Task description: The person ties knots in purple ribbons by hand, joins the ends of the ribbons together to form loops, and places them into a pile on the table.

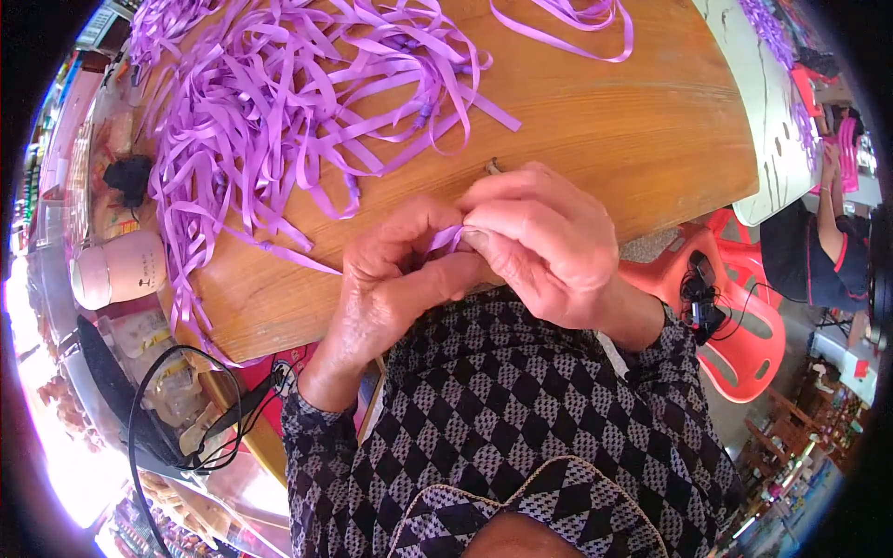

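Close to my body, at the table's near edge, my two hands meet. My left hand (pixel 391 274) is closed, thumb against fingers, on a purple ribbon (pixel 446 238). My right hand (pixel 549 242) pinches the same ribbon between thumb and bent fingers; the piece at its fingertips is mostly hidden. One strand trails left from behind my left hand toward a big loose pile of purple ribbons (pixel 251 121). Small darker purple knots or beads show along some strands. Just beyond my right knuckles a small dark bit (pixel 492 166) sticks out, too small to name.
The wooden table (pixel 642 121) carries the pile and another ribbon loop (pixel 614 42). A pinkish-white jar (pixel 121 270) and a black cable (pixel 139 418) are at left. At right are a red plastic chair (pixel 744 353) with a corded black device, a white table (pixel 777 158), and another person (pixel 828 242).
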### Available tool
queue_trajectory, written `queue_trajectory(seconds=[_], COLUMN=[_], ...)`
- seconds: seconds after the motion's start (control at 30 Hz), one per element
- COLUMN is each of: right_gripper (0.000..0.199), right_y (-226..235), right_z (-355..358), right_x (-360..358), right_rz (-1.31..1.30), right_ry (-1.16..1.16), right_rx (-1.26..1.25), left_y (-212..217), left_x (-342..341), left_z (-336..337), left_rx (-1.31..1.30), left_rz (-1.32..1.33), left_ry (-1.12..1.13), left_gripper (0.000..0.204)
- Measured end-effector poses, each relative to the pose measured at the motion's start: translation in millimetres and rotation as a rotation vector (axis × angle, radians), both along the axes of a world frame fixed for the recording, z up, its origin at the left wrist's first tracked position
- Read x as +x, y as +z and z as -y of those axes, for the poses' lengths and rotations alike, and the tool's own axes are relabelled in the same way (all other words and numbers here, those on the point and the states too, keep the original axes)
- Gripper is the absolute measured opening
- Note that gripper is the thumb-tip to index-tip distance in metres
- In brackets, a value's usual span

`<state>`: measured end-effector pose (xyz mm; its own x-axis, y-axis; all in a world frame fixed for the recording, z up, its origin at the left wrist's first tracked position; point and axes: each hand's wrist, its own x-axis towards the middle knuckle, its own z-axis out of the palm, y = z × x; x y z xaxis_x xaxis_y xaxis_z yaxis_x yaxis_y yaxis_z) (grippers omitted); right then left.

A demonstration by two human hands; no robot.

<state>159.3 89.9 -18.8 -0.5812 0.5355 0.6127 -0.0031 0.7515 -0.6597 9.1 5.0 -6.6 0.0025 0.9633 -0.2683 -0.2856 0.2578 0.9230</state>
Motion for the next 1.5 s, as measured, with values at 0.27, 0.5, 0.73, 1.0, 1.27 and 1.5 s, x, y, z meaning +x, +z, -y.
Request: queue_trajectory(seconds=[0.27,0.5,0.73,1.0,1.27,1.5], right_gripper=[0.005,0.006,0.005,0.008,0.010,0.022], right_y=[-3,-6,-7,0,-3,1], right_z=[22,28,27,28,27,29], right_x=[-10,-19,-25,-22,-18,-15], right_rz=[-0.193,-0.306,-0.398,-0.355,-0.242,-0.291], right_ry=[0.004,-0.012,-0.005,0.008,0.102,0.088], right_rx=[-0.839,-0.938,-0.909,-1.257,-1.325,-1.218], left_y=[14,6,4,4,-16,-3], left_x=[8,9,2,10,9,-1], left_z=[4,3,6,7,10,7], left_rx=[-0.116,0.082,-0.003,0.039,0.409,0.234], left_rz=[-0.335,-0.265,-0.026,-0.146,-0.758,-0.663], left_ry=[0.041,0.384,0.149,0.247,0.406,0.346], left_gripper=[0.010,0.017,0.020,0.027,0.010,0.017])
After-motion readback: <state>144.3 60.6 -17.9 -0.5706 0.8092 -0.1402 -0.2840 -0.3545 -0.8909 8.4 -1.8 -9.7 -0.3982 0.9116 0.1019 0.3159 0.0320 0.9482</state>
